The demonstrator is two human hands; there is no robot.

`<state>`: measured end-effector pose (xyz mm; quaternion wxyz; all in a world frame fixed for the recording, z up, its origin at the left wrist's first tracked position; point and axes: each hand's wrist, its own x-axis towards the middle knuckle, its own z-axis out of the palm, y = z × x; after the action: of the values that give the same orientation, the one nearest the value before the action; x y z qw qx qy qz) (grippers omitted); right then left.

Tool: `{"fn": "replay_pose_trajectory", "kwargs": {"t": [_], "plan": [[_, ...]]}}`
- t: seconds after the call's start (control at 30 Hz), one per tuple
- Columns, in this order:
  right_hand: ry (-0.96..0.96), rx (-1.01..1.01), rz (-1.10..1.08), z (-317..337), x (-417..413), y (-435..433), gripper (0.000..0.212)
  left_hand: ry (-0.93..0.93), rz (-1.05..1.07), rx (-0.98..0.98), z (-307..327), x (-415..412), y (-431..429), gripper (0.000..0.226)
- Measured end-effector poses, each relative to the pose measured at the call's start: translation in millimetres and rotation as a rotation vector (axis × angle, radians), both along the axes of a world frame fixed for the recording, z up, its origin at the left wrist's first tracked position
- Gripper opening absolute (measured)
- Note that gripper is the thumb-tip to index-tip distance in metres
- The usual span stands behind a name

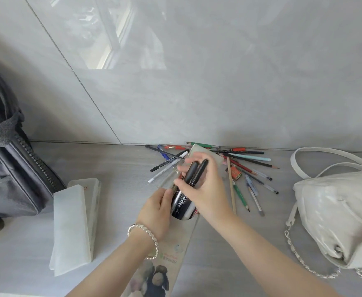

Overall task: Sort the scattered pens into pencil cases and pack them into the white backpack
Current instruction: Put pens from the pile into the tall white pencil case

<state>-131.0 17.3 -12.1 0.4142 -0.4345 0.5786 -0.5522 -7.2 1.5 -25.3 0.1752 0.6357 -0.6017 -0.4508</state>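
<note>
I log the right hand (199,185) gripping two black markers (191,174), their long axes in line with the open pencil case (175,249) directly beneath. The left hand (156,207) grips the case mouth. Loose pens (250,166) lie just beyond, nearer the right hand. The white backpack (336,211) sits farther right on the table (115,168).

1. Left hand (157,207) lies nearer, palm down, fingers curled against the black markers (181,201); its grasp is unclear.
2. Right hand (203,185), farther and to the right, grips those markers from above.
</note>
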Motion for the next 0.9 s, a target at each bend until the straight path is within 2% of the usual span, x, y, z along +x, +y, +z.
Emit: {"fn": "replay_pose_trajectory", "kwargs": {"t": [0.07,0.1,0.17,0.23,0.3,0.37,0.5,0.53,0.6,0.7,0.77,0.83,0.9], "plan": [[0.134,-0.055,-0.020,-2,-6,1,0.068,-0.005,-0.006,0.002,-1,1,-2,0.035],[0.210,-0.078,-0.039,-4,-9,1,0.067,-0.008,-0.013,-0.001,-1,1,-2,0.036],[0.397,-0.139,-0.055,-8,-10,0,0.053,-0.009,-0.023,-0.015,0,1,-3,0.037],[0.505,-0.171,-0.024,-11,-11,-1,0.044,-0.005,-0.037,-0.034,0,1,-3,0.037],[0.604,-0.186,0.070,-16,-11,0,0.040,0.010,-0.052,-0.050,0,0,-3,0.038],[0.813,-0.245,0.164,-26,-10,0,0.042,0.033,-0.040,-0.044,-2,0,-5,0.037],[1.092,-0.214,0.377,-35,-18,-12,0.046,-0.032,-0.006,-0.007,-8,6,-15,0.039],[1.076,-0.197,0.436,-33,-21,-16,0.047,-0.046,0.016,-0.005,-9,9,-19,0.040],[0.896,-0.135,0.438,-29,-28,-23,0.046,-0.080,0.071,-0.014,-9,15,-29,0.040],[0.600,0.047,0.032,-39,-45,-35,0.032,-0.134,0.146,-0.036,-12,27,-46,0.039],[0.579,0.277,-0.098,-54,-58,-45,0.023,-0.148,0.184,-0.034,-16,35,-53,0.036],[0.601,0.493,-0.081,-70,-64,-56,0.020,-0.151,0.195,-0.034,-20,40,-57,0.038],[0.613,0.624,-0.043,-80,-62,-66,0.022,-0.148,0.200,-0.036,-22,43,-58,0.041]]}}
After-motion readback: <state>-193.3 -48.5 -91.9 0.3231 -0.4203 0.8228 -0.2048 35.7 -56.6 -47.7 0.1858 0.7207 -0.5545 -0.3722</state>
